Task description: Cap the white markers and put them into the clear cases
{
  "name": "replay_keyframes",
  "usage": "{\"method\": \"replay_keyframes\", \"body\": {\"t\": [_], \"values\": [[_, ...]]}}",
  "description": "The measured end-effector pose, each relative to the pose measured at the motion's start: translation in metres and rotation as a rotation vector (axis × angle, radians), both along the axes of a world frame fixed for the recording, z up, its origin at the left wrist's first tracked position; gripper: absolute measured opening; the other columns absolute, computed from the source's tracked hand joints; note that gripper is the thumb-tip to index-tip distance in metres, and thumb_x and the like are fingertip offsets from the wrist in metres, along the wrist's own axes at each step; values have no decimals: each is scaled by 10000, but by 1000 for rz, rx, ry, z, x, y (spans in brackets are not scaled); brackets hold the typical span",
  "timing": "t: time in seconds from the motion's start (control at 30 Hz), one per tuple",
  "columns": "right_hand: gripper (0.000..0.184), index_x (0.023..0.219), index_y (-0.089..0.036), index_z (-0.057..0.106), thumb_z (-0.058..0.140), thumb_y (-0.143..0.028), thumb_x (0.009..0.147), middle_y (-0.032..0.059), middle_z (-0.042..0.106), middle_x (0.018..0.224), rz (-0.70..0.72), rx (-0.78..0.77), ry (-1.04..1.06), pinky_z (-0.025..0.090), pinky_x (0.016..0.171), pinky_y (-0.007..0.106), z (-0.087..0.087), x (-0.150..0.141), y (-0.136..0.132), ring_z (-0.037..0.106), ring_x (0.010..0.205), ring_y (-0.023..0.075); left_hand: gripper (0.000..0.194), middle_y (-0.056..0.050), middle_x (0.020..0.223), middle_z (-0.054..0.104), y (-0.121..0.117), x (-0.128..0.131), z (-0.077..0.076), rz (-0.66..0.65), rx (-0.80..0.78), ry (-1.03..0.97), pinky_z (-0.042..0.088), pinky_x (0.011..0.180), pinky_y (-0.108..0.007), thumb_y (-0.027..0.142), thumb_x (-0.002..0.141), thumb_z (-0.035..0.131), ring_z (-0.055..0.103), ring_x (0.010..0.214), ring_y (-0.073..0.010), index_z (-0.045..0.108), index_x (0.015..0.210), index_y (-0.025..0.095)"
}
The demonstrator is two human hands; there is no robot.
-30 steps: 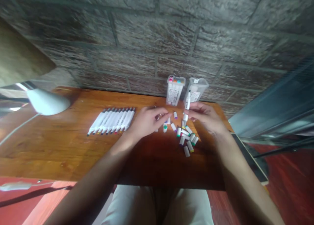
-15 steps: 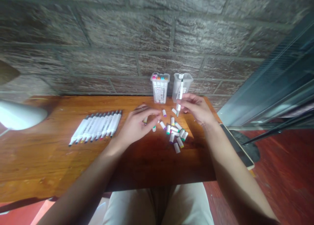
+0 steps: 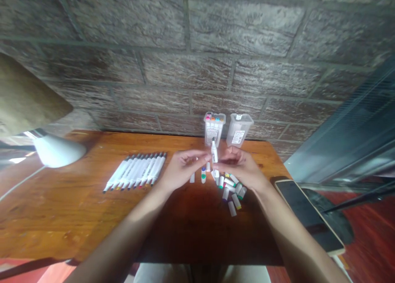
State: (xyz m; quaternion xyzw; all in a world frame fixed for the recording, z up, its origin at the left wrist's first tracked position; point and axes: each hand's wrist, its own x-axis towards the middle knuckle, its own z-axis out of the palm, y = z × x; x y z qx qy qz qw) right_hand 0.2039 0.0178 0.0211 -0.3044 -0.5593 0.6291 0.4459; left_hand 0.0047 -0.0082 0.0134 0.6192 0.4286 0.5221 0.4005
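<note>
A white marker point(image 3: 215, 154) stands nearly upright between my two hands, its dark tip at the top. My right hand point(image 3: 242, 167) grips it from the right, thumb across the barrel. From the left, my left hand point(image 3: 185, 169) has thumb and forefinger closed against the barrel's side. Just below lies a loose pile of short white marker caps point(image 3: 229, 182) with green, purple and yellow ends. Near my left fingers stand or lie a few more caps point(image 3: 203, 176). Left of that hand is a row of several white markers point(image 3: 137, 171) lying side by side.
Against the brick wall stand a clear case point(image 3: 207, 130) holding markers and another clear case point(image 3: 232, 131). A white lamp point(image 3: 58, 150) is at the left. A phone point(image 3: 308, 217) lies at the table's right edge. The wooden table point(image 3: 74, 209) ends before my lap.
Both hands have come together, with the marker brought left to my left fingers. The view has shifted, showing more of the lamp and phone.
</note>
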Motion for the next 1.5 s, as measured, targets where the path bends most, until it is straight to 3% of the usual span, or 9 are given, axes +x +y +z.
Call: {"method": "replay_keyframes", "body": {"t": [0.27, 0.5, 0.7, 0.8, 0.9, 1.0, 1.23, 1.37, 1.5], "values": [[445, 740, -231, 458, 879, -328, 632, -36, 703, 723, 52, 53, -96, 547, 684, 310, -7, -4, -5, 694, 709, 167, 237, -39, 834, 753, -1, 4, 2, -63, -4, 73, 515, 749, -275, 350, 769, 779, 662, 768, -171, 763, 904, 156], [254, 902, -195, 712, 801, -355, 726, 27, 733, 917, 50, 463, -816, 469, 679, 289, -4, 29, 12, 632, 711, 152, 198, -20, 881, 750, 7, -7, 1, 60, -12, -152, 495, 816, -260, 318, 749, 802, 652, 808, -152, 753, 891, 188], [290, 947, -228, 708, 818, -279, 683, 11, 733, 992, 176, 511, -1037, 459, 808, 300, -7, 24, 5, 662, 916, 198, 190, -15, 822, 743, 17, -18, 3, 187, -31, -332, 468, 753, -233, 307, 694, 840, 616, 744, -126, 778, 829, 189], [265, 930, -227, 697, 795, -228, 684, 10, 730, 973, 169, 531, -1131, 447, 790, 298, -12, 19, 3, 665, 905, 199, 179, -2, 787, 727, 19, -20, 3, 214, -36, -388, 437, 699, -205, 298, 680, 847, 579, 708, -99, 782, 807, 189], [186, 897, -214, 694, 751, -200, 720, 10, 736, 925, 181, 513, -1076, 452, 754, 284, -11, 19, 3, 668, 842, 179, 184, 2, 784, 722, 20, -22, 2, 233, -31, -398, 427, 693, -198, 294, 679, 848, 570, 710, -90, 785, 816, 190], [149, 920, -200, 696, 710, -259, 784, 27, 740, 938, 222, 435, -850, 482, 753, 272, -4, 20, 4, 672, 834, 166, 186, 4, 781, 717, 22, -24, 2, 245, -19, -411, 427, 691, -197, 294, 686, 843, 566, 705, -85, 788, 828, 189], [281, 1021, -155, 656, 611, -386, 868, 57, 731, 833, 275, 28, -546, 555, 707, 296, -6, 18, 9, 720, 753, 183, 245, -7, 781, 709, 24, -31, 7, 281, -38, -515, 460, 685, -217, 301, 624, 867, 587, 691, -98, 779, 812, 170], [276, 987, -158, 683, 637, -398, 858, 60, 734, 833, 235, 86, -554, 561, 703, 304, -15, 13, 7, 712, 729, 180, 259, -7, 767, 704, 25, -33, 7, 295, -51, -528, 475, 690, -222, 311, 613, 872, 600, 693, -104, 772, 802, 166], [179, 949, -179, 711, 684, -309, 828, 58, 752, 930, 231, 305, -569, 547, 770, 302, -18, 5, 0, 707, 827, 183, 229, -6, 769, 704, 25, -33, 5, 296, -35, -499, 467, 687, -213, 297, 641, 855, 590, 687, -95, 773, 814, 170]]}}
